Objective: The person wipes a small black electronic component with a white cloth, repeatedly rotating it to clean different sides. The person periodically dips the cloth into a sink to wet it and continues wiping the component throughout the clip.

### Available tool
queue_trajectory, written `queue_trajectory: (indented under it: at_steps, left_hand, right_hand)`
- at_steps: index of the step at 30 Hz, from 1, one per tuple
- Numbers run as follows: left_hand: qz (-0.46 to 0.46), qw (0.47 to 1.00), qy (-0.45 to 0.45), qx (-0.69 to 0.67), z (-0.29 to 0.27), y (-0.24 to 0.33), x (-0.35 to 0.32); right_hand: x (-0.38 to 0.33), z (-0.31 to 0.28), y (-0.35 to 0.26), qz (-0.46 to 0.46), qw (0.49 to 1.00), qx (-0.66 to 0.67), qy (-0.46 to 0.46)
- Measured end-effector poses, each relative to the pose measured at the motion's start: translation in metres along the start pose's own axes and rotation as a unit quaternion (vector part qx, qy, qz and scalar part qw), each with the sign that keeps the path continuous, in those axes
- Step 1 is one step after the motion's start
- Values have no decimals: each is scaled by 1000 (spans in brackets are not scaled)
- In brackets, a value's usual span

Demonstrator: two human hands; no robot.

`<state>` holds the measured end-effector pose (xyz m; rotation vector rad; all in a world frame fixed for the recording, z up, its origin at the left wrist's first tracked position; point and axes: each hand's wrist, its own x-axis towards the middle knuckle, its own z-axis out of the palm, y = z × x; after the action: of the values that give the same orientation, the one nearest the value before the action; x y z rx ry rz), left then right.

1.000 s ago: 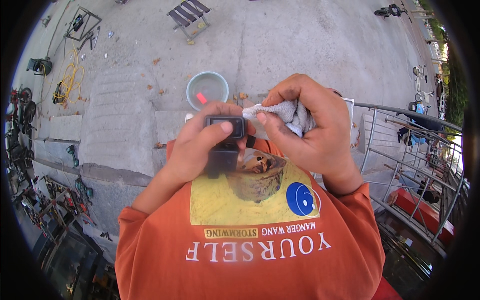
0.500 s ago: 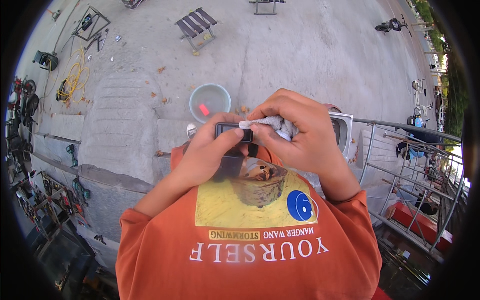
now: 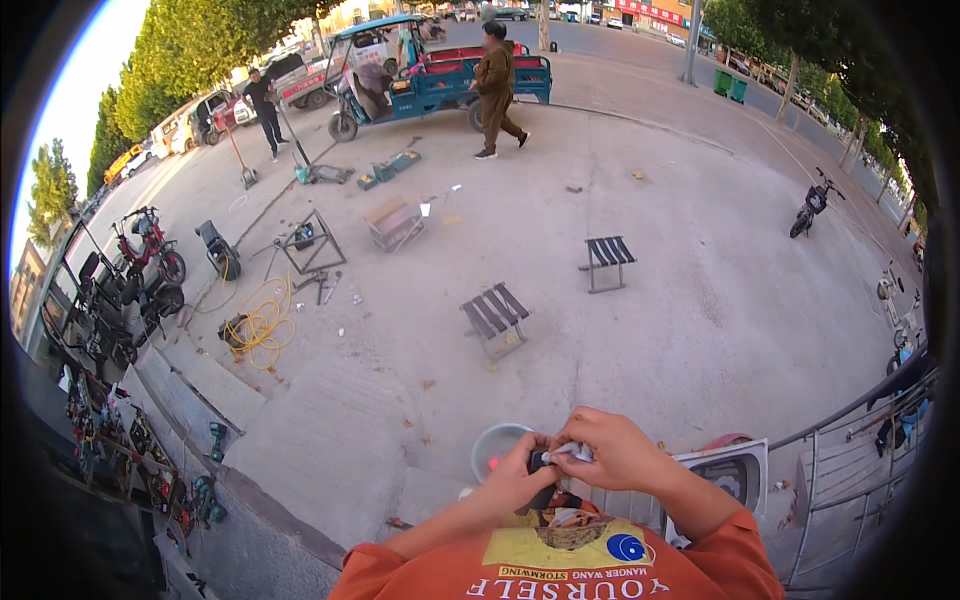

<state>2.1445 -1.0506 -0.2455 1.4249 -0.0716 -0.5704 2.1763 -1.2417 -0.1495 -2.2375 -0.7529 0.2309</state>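
Note:
Low in the head view, both my hands meet in front of my orange shirt. My left hand (image 3: 512,476) is closed around a small black device (image 3: 537,462), which showed a dark rectangular face half a second ago and is now mostly covered by fingers. Pinched in my right hand (image 3: 615,450) is a crumpled light grey cloth (image 3: 577,453), pressed against the device's edge. Just beyond the left hand, a pale round basin (image 3: 489,440) stands on the ground with a small red piece (image 3: 493,463) inside.
A white-rimmed tub (image 3: 757,462) and a metal railing (image 3: 815,430) flank my right side. Ahead stand two folding stools (image 3: 494,310), a coiled yellow hose (image 3: 265,335) and a metal frame (image 3: 316,243). Farther off, a person (image 3: 494,85) walks beside a blue cargo tricycle (image 3: 430,98).
The view has tilted up, bringing the far lot, vehicles and people into sight. My hands now appear lower; they still hold the device and cloth together.

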Motion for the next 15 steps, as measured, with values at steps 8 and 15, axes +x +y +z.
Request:
queue_trajectory:
  at_steps: [8,15]
  left_hand:
    - [-13,999,-25,21,-3,33,-2]
    - [135,990,4,47,-4,11,1]
  right_hand:
    - [4,7,1,-27,998,16,53]
    - [-3,2,4,-41,993,80,79]
